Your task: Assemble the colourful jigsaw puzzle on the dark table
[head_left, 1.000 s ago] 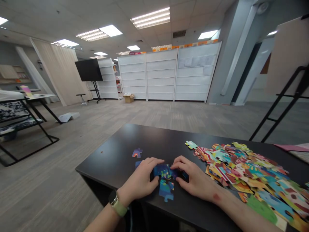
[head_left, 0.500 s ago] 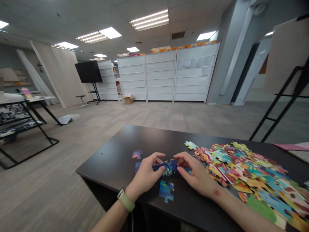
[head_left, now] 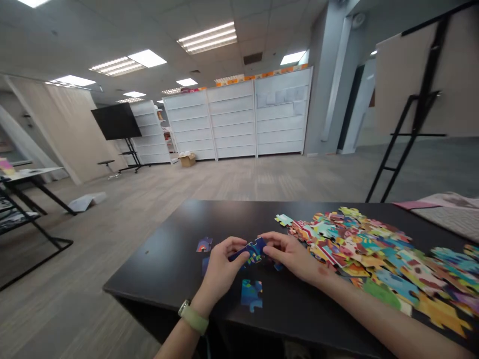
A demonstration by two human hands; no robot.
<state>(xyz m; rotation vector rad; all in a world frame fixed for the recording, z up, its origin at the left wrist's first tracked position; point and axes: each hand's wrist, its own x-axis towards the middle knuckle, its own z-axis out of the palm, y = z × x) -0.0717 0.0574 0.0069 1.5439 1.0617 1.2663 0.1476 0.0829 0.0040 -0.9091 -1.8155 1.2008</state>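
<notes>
Dark blue jigsaw puzzle pieces [head_left: 255, 251] with green leaf marks sit between my two hands, just above the black table [head_left: 164, 269]. My left hand [head_left: 227, 263] pinches their left side between thumb and fingers. On their right side, my right hand [head_left: 283, 252] is closed with its thumb and fingertips; whether these are one piece or two joined is unclear. Nearer me lies a loose blue puzzle piece [head_left: 251, 295]. A purple piece with an orange-red arc [head_left: 204, 244] rests beyond my left hand, and another blue piece [head_left: 205, 266] is partly hidden behind that hand.
A large heap of colourful puzzle pieces [head_left: 359, 244] spreads over the table's right side, beside my right forearm. At the far right lies a printed sheet with a pink edge [head_left: 445, 214]. Beyond the table stand a black easel frame [head_left: 404, 144] and white shelving [head_left: 234, 119].
My right hand has come in against the blue pieces, and its fingers have closed on their right side. My left hand keeps its grip. The whole view has turned slightly right.
</notes>
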